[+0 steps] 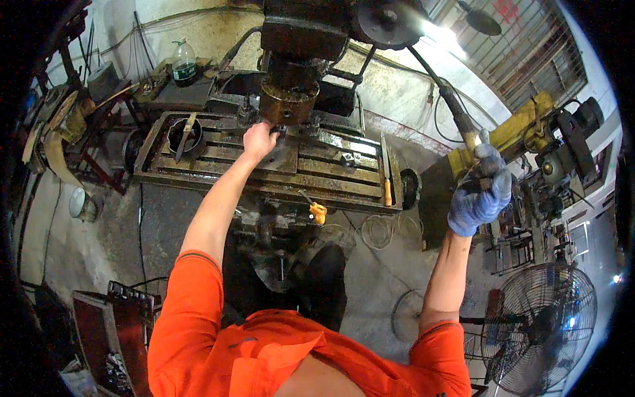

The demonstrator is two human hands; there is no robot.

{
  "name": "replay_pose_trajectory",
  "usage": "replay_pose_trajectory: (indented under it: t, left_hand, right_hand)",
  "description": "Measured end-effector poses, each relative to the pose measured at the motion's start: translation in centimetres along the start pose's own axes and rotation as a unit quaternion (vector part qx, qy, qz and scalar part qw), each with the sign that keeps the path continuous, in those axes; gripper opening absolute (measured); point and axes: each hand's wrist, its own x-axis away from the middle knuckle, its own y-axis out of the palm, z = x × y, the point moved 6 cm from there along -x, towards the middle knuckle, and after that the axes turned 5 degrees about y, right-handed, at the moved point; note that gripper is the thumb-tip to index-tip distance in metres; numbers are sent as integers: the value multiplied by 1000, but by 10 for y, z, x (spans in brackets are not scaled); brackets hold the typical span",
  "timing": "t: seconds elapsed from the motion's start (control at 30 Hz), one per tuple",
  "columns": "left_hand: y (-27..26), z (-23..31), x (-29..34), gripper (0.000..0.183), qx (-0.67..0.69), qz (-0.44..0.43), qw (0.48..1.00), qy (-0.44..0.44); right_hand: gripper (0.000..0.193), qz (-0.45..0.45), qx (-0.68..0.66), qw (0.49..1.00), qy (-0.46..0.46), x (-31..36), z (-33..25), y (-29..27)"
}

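My bare left hand (260,141) is closed just under the spindle head (286,99) of a milling machine. A small dark piece shows at its fingertips, too hidden to name. Off to the right, my right hand (481,195), in a grey-blue work glove, is raised with its fingers curled round the end of a long dark lever (453,106) that slants down from the machine's top. Below the spindle lies the slotted machine table (225,173). Small metal blocks (350,159) rest on its right half.
On the table's left stands a dark pot (185,137) with a brush (187,129). A file with a wooden handle (387,192) lies at the right end. A yellow-handled tool (317,212) sits at the front edge. A fan (539,327) stands lower right; a bottle (183,64) is behind.
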Motion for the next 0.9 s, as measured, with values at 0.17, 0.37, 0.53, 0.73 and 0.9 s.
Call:
replay_pose_trajectory:
  t: [0.17,0.37,0.53,0.73,0.9]
  left_hand:
    - [-5,4,1,27,2,-20,1000,-5]
    - [-45,-26,21,34,87,27,994,59]
    - [-144,-75,76,32,30,182,979,83]
    - [-174,-120,109,52,-204,152,967,0]
    - [-147,-134,102,38,-263,30,963,58]
  right_hand:
    - [39,-69,20,997,-26,-3,9,-6]
    - [39,-40,-29,999,-21,-2,7,2]
    - [40,-8,-19,1000,-3,-1,8,-5]
    - [39,3,-59,998,36,0,17,-10]
    - [39,-15,-72,996,47,0,16,-9]
